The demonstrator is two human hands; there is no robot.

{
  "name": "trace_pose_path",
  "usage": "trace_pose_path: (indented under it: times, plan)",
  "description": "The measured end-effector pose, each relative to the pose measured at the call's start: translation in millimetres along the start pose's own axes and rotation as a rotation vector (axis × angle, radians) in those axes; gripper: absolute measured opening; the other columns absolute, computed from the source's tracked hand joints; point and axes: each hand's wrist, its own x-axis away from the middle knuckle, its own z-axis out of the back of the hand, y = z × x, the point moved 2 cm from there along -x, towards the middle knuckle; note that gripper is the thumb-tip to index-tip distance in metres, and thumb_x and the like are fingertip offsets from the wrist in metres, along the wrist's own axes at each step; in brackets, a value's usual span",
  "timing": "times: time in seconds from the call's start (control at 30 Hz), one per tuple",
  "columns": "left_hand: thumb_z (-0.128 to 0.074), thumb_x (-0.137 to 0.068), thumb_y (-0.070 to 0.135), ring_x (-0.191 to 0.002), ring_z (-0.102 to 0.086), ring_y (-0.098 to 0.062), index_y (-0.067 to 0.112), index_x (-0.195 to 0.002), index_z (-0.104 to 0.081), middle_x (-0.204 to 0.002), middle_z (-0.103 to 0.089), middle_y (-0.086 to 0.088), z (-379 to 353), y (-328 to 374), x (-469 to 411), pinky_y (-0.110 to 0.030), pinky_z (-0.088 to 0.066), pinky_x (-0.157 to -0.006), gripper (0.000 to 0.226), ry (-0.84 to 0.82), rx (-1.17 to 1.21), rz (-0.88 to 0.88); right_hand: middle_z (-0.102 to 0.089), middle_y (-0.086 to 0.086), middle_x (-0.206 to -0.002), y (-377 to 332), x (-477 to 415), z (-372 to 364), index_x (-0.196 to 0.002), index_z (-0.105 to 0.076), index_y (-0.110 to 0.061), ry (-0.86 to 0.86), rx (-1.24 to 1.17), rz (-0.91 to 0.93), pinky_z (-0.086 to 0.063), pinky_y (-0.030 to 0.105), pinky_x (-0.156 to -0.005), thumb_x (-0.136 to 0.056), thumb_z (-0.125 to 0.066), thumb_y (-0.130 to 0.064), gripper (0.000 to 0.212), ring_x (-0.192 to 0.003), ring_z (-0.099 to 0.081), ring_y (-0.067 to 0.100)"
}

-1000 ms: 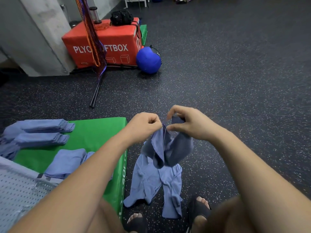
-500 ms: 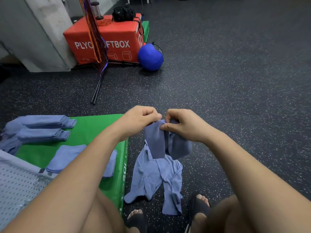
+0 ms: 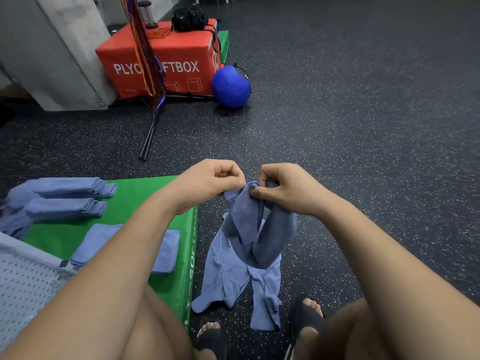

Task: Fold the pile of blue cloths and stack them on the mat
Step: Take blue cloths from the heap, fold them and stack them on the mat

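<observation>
**Both grips pinch one blue cloth above the floor**

Nearest you, loose blue cloths (image 3: 233, 281) lie crumpled on the floor, by your sandalled feet and just beside the green mat (image 3: 130, 198). Above them hangs the held cloth (image 3: 249, 229). Your left grip (image 3: 207, 185) and right grip (image 3: 288, 188), fingers curled tight, pinch its top edge close together. One folded cloth (image 3: 166, 250) lies on the mat's near part, with two folded stacks (image 3: 67, 196) farther left. Beyond stand a red box (image 3: 166, 58) and a blue ball (image 3: 230, 85).

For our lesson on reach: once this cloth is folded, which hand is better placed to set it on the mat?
Probably the left hand: the mat lies on its side, close by; the right hand, also pinching the cloth, must reach across.
</observation>
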Motion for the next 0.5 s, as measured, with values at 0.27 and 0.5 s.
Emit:
trace_pose_path:
  times: [0.27,0.5]
  plan:
    - [-0.094,-0.078,0.026,-0.078,-0.051,-0.016,0.017,-0.098,-0.07,-0.083,-0.065,0.001,-6.0,1.0,3.8,-0.037,-0.042,-0.078,0.033,-0.046,-0.092,0.014,-0.059,-0.016,-0.06,2.4,-3.1,-4.2,-0.071,-0.057,-0.024,0.037,0.059,-0.025,-0.036,0.021,-0.054,-0.087,-0.081,-0.037,0.031,-0.057,-0.047,0.005]
    - [-0.072,-0.08,0.008,-0.068,-0.046,-0.018,0.021,-0.091,-0.075,-0.073,-0.06,-0.003,-7.1,-0.1,0.2,-0.035,-0.036,-0.07,0.017,0.022,-0.21,-0.031,-0.055,-0.012,-0.058,5.3,-3.7,-3.1,-0.073,-0.057,-0.022,0.043,0.063,-0.039,-0.034,0.023,-0.053,-0.088,-0.081,-0.035,0.031,-0.057,-0.045,0.007]
